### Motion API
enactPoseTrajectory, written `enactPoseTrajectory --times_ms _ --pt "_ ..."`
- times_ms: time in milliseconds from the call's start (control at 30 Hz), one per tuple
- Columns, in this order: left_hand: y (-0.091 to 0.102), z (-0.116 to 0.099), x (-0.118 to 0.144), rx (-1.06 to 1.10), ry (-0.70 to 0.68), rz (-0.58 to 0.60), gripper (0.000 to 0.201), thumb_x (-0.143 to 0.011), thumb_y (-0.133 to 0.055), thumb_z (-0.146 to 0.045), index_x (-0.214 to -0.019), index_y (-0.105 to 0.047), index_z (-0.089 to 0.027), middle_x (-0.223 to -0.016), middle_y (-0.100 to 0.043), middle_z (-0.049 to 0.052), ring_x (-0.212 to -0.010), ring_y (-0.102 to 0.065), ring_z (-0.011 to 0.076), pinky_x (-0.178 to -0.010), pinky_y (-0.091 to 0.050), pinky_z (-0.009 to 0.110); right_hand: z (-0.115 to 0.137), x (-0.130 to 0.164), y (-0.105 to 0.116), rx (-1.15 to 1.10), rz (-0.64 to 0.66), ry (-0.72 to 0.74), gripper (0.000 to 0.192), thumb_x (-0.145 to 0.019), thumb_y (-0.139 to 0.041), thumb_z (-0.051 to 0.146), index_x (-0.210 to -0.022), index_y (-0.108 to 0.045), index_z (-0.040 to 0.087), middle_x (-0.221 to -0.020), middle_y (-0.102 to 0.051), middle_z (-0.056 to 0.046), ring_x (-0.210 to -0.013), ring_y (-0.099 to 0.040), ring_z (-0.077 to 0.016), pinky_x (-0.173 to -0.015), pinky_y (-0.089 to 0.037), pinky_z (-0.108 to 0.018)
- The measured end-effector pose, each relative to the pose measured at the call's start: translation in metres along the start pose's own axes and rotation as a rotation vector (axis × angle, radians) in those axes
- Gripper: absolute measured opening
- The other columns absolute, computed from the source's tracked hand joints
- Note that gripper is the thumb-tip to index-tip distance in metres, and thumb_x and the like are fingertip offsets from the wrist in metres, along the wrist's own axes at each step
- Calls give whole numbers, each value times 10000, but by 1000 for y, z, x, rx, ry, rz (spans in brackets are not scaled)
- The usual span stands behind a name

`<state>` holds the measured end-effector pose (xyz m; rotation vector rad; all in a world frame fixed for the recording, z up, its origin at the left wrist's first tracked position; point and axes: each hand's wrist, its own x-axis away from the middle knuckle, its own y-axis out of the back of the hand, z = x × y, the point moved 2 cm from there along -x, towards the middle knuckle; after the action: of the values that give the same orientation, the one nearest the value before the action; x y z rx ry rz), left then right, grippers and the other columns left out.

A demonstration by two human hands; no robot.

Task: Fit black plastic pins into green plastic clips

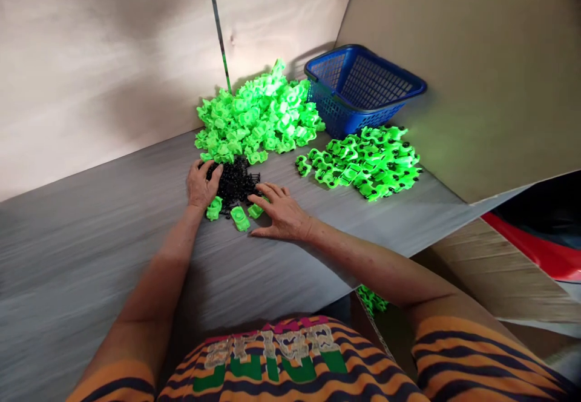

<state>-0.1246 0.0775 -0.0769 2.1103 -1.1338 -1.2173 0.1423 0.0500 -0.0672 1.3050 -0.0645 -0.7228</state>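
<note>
My left hand rests at the left edge of a heap of small black wheel-and-axle parts, its thumb and fingers spread apart and curved over the edge. On the heap's right side, my right hand is open, thumb away from the fingers, with its fingertips close to a green toy car body that they partly hide. Another green car body lies flat between the hands. A third green body sits just below my left hand. I see nothing gripped in either hand.
Behind the black parts rises a large pile of bare green car bodies. To the right lies a pile of green cars with black wheels, in front of a blue plastic basket. Wooden boards wall the grey table.
</note>
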Motion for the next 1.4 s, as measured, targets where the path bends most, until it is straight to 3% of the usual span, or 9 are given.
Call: enactPoseTrajectory --times_ms 233,367,533,667,767,867,967,1167,1400 --pt "-21 -32 12 -75 50 -125 408 -971 -512 -502 -1111 -743 -195 -1249 -640 170 -1260 -588 328 -1081 -461 486 -30 4 3 -29 30 33 832 -809 -707 684 -1466 -525 207 -1512 -483 -245 -1352 -442 -431 -1019 -385 -591" --pt "-31 -50 19 -68 56 -127 401 -973 -521 -500 -1123 -737 -198 -1296 -620 180 -1277 -571 343 -1092 -442 513 -45 6 4 -32 0 53 803 -850 -629 719 -1446 -537 189 -1470 -520 -237 -1328 -461 -409 -1026 -378 -579" --pt "-15 -54 15 -34 88 -49 397 -979 -500 -486 -1134 -728 -200 -1337 -607 179 -1317 -534 350 -1123 -400 532 -49 8 5 -45 -61 60 721 -908 -539 715 -1400 -567 188 -1392 -574 -207 -1292 -472 -380 -1024 -382 -564" --pt "33 -65 34 -55 -101 -35 379 -969 -516 -494 -1162 -715 -236 -1344 -617 132 -1335 -505 336 -1141 -369 528 -45 10 5 -32 -105 63 556 -995 -449 584 -1331 -602 167 -1283 -628 -193 -1240 -495 -351 -1000 -396 -550" --pt "59 -83 70 -75 -360 169 336 -927 -601 -476 -1155 -726 -263 -1272 -661 120 -1266 -554 335 -1130 -371 537 -45 9 5 -49 -107 57 473 -1017 -429 501 -1317 -605 180 -1266 -633 -179 -1216 -503 -330 -998 -411 -540" --pt "63 -96 104 -85 -643 338 329 -901 -652 -430 -1188 -724 -288 -1398 -626 123 -1322 -526 343 -1131 -362 541 -45 9 4 -89 -109 66 439 -1024 -426 454 -1322 -597 181 -1268 -632 -176 -1184 -514 -309 -1007 -442 -526" --pt "58 -93 116 -115 -705 338 327 -928 -624 -335 -1237 -699 -259 -1430 -614 141 -1350 -512 341 -1117 -363 550 -45 8 3 -92 -147 93 407 -1031 -422 423 -1302 -602 180 -1231 -653 -168 -1154 -530 -296 -989 -478 -514" --pt "60 -82 120 -117 -829 274 251 -963 -589 -238 -1181 -710 -208 -1265 -697 143 -1193 -601 290 -1023 -433 464 -43 9 6 -65 -230 109 349 -1027 -462 382 -1287 -591 189 -1172 -676 -157 -1096 -559 -281 -963 -509 -505" --pt "70 -78 132 -223 -800 215 238 -947 -654 -282 -1169 -738 -264 -1194 -698 140 -1057 -614 291 -897 -456 420 -41 12 8 -40 -204 95 382 -1014 -477 415 -1303 -561 179 -1202 -623 -180 -1086 -548 -288 -955 -496 -515"
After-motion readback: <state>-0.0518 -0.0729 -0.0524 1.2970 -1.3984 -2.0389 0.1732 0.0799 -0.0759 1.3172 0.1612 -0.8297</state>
